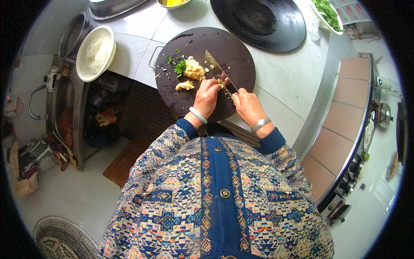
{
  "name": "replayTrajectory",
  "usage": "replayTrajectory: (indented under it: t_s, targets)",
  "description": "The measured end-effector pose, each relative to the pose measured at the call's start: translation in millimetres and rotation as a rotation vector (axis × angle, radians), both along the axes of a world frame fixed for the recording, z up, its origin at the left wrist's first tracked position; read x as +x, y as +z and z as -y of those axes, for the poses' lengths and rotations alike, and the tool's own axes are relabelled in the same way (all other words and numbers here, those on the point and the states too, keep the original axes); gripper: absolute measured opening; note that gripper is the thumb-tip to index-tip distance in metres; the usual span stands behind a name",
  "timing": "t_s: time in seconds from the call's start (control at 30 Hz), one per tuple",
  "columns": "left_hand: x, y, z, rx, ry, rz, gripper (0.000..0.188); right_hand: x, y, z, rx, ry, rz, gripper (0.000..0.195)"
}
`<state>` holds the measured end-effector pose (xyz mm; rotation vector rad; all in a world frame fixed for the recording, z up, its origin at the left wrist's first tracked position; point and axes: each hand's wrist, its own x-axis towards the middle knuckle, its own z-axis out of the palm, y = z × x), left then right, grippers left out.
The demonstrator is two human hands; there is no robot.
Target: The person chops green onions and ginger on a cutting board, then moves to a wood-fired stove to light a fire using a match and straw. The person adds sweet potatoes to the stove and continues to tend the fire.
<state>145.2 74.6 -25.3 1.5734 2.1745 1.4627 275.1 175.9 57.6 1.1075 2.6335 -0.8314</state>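
Note:
My right hand [248, 104] is closed on the handle of a kitchen cleaver [223, 72], whose broad blade points up and left across a dark round cutting board [239, 61]. My left hand [207, 94] rests at the board beside the blade, fingers bent together over small yellowish bits; whether it pinches any of them cannot be seen. Left of the blade lies a heap of chopped pale pieces [194, 69], touching chopped green herbs [180, 68]. A pale yellow lump, perhaps ginger [184, 85], sits apart, nearer to me. Small scraps are scattered over the board.
A white basket of thin noodles [98, 53] stands at the left counter edge. Behind the board lies a large black round lid or pan [258, 22]. A metal bowl with yellow contents [174, 3] and a basket of green vegetables [326, 16] stand farther back.

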Motion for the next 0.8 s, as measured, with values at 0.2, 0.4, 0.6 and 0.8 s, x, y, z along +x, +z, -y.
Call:
replayTrajectory:
  t_s: [0.2,0.4,0.6,0.8]
  targets:
    - [0,-1,-2,0.010,-0.019,-0.004,0.017,-5,-3,12,0.010,-0.021,-0.068,0.026]
    - [0,-2,-3,0.007,0.002,0.023,0.016,4,-4,6,0.017,-0.042,-0.036,0.027]
    - [-1,-2,1,-0.005,-0.013,0.034,0.016,-6,-6,12,0.016,-0.054,-0.024,0.030]
    - [0,-6,6,0.014,0.020,0.097,0.017,1,-4,10,-0.033,-0.010,0.093,0.032]
